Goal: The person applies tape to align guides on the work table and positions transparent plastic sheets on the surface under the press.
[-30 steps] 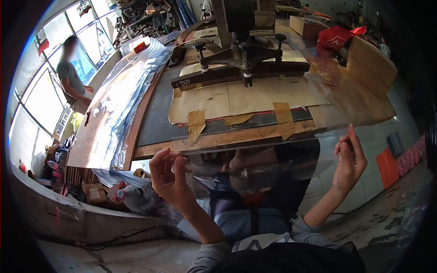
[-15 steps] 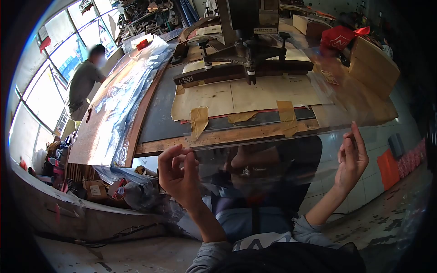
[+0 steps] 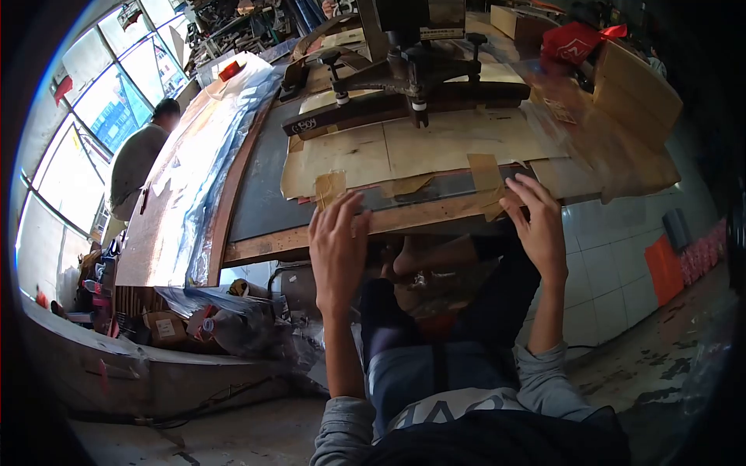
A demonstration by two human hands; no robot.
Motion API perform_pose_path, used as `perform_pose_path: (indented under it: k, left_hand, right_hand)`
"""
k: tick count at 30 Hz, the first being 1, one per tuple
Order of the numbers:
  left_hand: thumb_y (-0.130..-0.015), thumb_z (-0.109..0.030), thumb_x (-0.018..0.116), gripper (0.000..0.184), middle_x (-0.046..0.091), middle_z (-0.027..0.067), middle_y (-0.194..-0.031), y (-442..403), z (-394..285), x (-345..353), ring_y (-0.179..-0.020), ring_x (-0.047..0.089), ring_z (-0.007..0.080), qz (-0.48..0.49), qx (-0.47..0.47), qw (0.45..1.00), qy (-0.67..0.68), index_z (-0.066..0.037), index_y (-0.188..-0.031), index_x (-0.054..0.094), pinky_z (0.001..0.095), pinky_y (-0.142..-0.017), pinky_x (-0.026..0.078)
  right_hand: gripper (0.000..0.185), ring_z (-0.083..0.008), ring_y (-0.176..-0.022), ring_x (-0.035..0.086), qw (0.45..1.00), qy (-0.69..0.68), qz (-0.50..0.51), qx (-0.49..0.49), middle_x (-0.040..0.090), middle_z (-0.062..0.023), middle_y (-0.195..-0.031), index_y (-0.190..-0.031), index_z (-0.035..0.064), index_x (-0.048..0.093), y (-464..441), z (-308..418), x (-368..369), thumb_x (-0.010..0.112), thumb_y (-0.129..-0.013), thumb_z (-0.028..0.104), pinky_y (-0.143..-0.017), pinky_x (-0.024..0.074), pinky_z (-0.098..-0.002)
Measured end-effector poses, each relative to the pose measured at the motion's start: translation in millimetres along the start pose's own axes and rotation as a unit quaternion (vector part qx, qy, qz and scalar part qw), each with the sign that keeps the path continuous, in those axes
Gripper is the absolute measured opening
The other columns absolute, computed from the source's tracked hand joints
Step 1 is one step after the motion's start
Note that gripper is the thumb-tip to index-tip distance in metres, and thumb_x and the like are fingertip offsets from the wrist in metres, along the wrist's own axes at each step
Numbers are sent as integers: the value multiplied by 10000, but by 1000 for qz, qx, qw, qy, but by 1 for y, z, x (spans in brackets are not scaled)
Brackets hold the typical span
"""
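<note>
While the left hand (image 3: 339, 245) and right hand (image 3: 540, 233) reach over the bench (image 3: 272, 245), fingers apart, the paper sheet (image 3: 435, 151) lying on it looks light, flexible and easily creased, best held by its edges.

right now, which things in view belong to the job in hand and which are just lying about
Likely in the job:
left hand
right hand
pale sheet
tape strips along its near edge
dark bar over the sheet

Apparently just lying about:
red bundle
cardboard box at right
orange sheet
</note>
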State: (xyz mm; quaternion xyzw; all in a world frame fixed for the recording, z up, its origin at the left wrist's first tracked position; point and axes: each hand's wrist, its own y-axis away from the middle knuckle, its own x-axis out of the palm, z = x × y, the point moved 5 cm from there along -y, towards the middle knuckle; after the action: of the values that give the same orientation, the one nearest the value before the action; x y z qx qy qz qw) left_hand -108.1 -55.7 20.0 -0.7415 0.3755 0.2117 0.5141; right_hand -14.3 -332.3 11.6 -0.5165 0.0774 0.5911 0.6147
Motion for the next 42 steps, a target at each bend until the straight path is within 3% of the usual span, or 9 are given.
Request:
perform_pose_path:
  k: [1, 4, 5, 11, 20, 23, 35, 38, 42]
  left_hand:
    - [-907, -267, 619, 334, 604, 117, -1239, 1, -7, 6, -1166, 550, 303, 3, 27, 999, -23, -82, -1185, 606, 447, -1013, 390]
    - [-917, -351, 599, 408, 562, 119, -1313, 6, -18, 25, -1237, 502, 299, 31, 76, 994, -67, -108, -1245, 581, 469, -1058, 342]
    - [-921, -368, 589, 433, 543, 124, -1340, 7, -19, 30, -1263, 481, 304, 52, 70, 994, -65, -118, -1274, 567, 477, -1067, 326]
    - [-892, -454, 599, 542, 504, 118, -1393, 17, -33, 41, -1296, 439, 293, 67, 82, 991, -85, -151, -1338, 539, 439, -1050, 330]
    - [-879, -441, 620, 528, 514, 107, -1380, 10, -29, 46, -1277, 452, 282, 47, 80, 993, -78, -158, -1320, 557, 424, -1045, 325]
    - [-857, -471, 635, 543, 526, 114, -1353, 14, -28, 48, -1242, 475, 272, 17, 98, 991, -91, -140, -1284, 581, 424, -1003, 350]
    - [-831, -463, 670, 565, 533, 82, -1343, 10, -29, 52, -1225, 482, 245, 2, 91, 989, -115, -178, -1308, 567, 411, -993, 346]
    - [-820, -429, 684, 565, 526, 78, -1346, 12, -29, 51, -1239, 470, 246, 2, 83, 991, -102, -175, -1309, 561, 411, -995, 344]
    - [-795, -236, 689, 432, 603, 33, -1233, 25, -34, 37, -1140, 537, 221, -9, 89, 993, -73, -165, -1216, 625, 379, -945, 370]
  right_hand:
    - [461, -298, -1131, 587, 999, 46, 27, -6, 591, -139, -1276, -1190, 58, 641, 5, 2, 5, 606, -898, 413, -1036, 382, -495]
    - [517, -277, -1233, 531, 990, 134, 22, -21, 573, -108, -1318, -1218, 95, 630, 7, 3, 18, 560, -893, 492, -1090, 272, -586]
    - [560, -269, -1300, 476, 990, 135, 43, 5, 547, -95, -1358, -1267, 123, 593, 6, 0, 21, 502, -906, 541, -1071, 224, -674]
    - [624, -276, -1336, 435, 980, 197, 25, 10, 537, -73, -1372, -1297, 145, 558, -3, -16, 29, 394, -918, 612, -1036, 165, -759]
    - [623, -317, -1338, 405, 979, 200, 37, 35, 524, -76, -1367, -1172, 114, 647, -23, -8, 27, 386, -920, 621, -1016, 170, -780]
    - [624, -312, -1339, 401, 974, 226, 4, 24, 515, -83, -1369, -1185, 111, 645, -23, -8, 32, 390, -922, 617, -1010, 179, -783]
    - [618, -294, -1333, 416, 980, 193, 51, 22, 561, -32, -1332, -1226, 156, 632, -30, -8, 45, 389, -913, 630, -1018, 170, -778]
    - [638, -297, -1331, 420, 982, 182, 46, 13, 567, -48, -1324, -1232, 140, 623, -24, -8, 44, 392, -907, 638, -1017, 163, -782]
    - [588, -303, -1335, 415, 985, 169, 30, 13, 518, -69, -1371, -1239, 114, 602, 7, -2, 30, 478, -906, 582, -1040, 187, -753]
